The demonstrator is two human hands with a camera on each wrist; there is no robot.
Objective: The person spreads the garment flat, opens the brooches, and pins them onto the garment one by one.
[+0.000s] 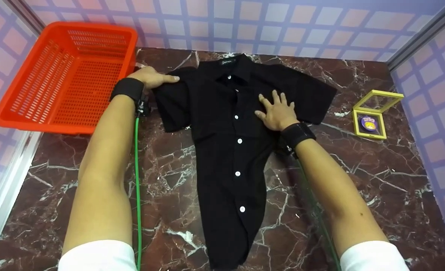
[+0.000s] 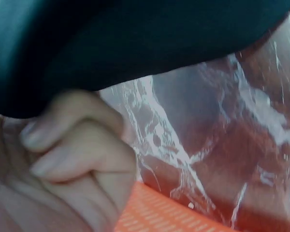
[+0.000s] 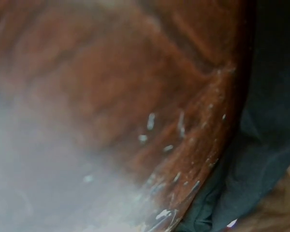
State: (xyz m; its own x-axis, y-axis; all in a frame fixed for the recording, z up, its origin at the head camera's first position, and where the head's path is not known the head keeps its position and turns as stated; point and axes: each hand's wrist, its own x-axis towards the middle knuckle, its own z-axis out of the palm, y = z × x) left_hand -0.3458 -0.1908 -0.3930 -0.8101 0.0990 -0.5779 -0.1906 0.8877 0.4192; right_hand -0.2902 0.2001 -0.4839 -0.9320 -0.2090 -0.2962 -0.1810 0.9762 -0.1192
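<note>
Head view: A black short-sleeved shirt [image 1: 216,162] lies front side up down the centre of the frame, its collar [image 1: 243,69] at the upper centre, its lower part tapering toward the bottom edge. White buttons [image 1: 239,141] run down the front, and a label [image 1: 228,62] shows inside the neck. At the upper left of centre, a person's left hand [image 1: 152,78] is at the shirt's sleeve, thumb laid over the cloth; in the blurred left wrist view the fingers curl in against dark fabric, so the hand appears to pinch the sleeve. Right of centre, the right hand [image 1: 277,113] rests on the chest of the shirt, palm down, fingers spread. The right wrist view catches dark cloth along its right side. Black bands circle both wrists, a green cable [image 1: 137,188] trails from the left one to the bottom edge, and white sleeves [image 1: 96,258] cover the upper arms at the lower corners. A red-orange plastic basket [image 1: 45,127] fills the upper left, just beside the left hand. At the right, a small yellow case [image 1: 371,136] stands with its clear lid raised, a round purple item [image 1: 369,123] inside. All sit on a dark red, white-veined marble surface [image 1: 165,210], with checked walls [image 1: 245,22] behind and at both sides.
</note>
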